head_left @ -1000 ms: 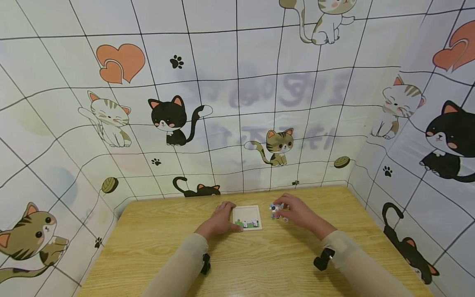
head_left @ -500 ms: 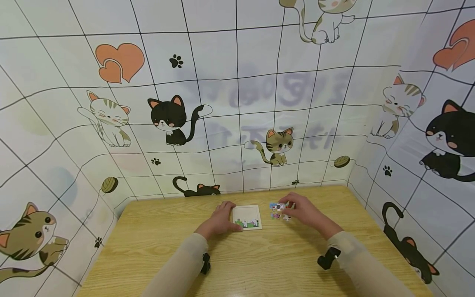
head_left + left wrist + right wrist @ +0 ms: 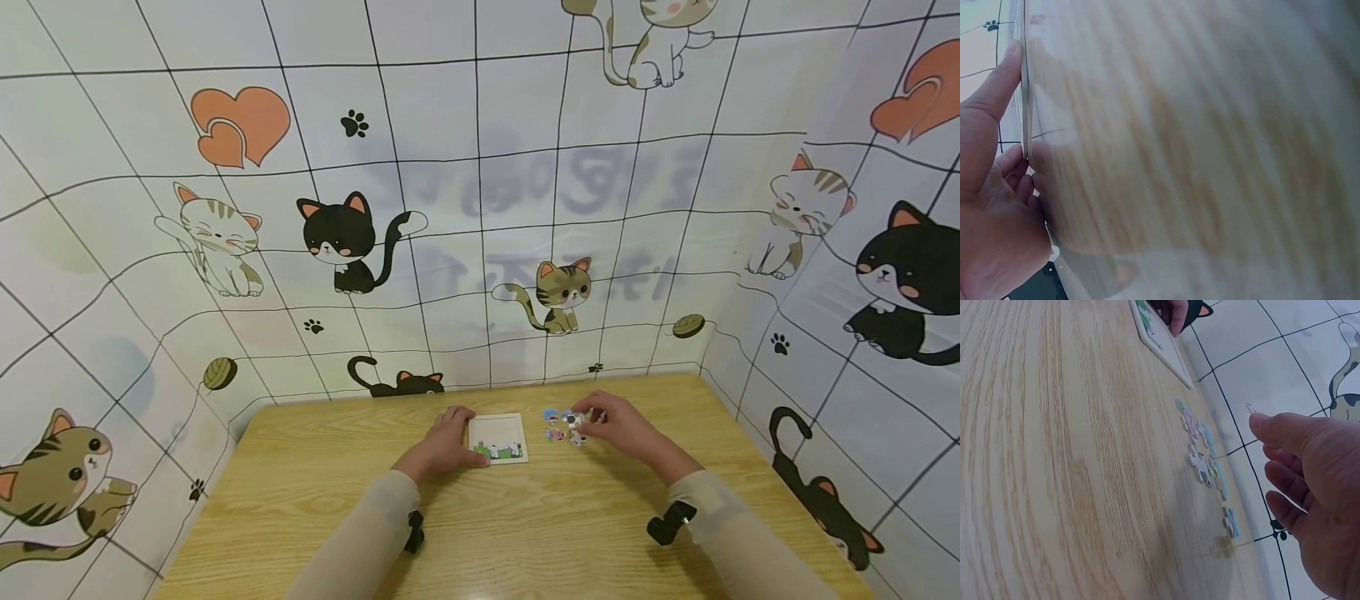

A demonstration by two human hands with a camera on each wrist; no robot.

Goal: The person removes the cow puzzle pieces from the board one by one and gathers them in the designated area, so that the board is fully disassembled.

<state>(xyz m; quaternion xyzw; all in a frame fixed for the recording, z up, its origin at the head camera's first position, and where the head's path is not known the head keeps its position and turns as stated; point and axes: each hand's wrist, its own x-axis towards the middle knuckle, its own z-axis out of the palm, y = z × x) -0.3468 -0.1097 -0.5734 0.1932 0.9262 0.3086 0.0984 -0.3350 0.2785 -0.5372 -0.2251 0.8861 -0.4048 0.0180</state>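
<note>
A square puzzle tray [image 3: 497,428] with a pale wooden rim lies on the table, its lower strip filled with green-and-white picture pieces. My left hand [image 3: 441,446] holds the tray's left side, thumb near the front corner and fingers at the far one. The left wrist view shows the tray edge [image 3: 1026,106] between thumb and fingers. Just right of the tray, my right hand [image 3: 621,428] pinches a puzzle piece [image 3: 572,419] with a black-and-white print above other pieces. From the right wrist, only a thin pale edge of that piece [image 3: 1250,408] shows at the thumb tip.
Several loose puzzle pieces [image 3: 1197,464], blue, pink and white, lie on the wooden table [image 3: 510,533] right of the tray. A wall cloth [image 3: 450,125] printed with cats and grid lines stands behind the table and along both sides.
My right hand has drawn a little to the right with the pinched piece, uncovering loose pieces to its left. The left hand and the tray have stayed put.
</note>
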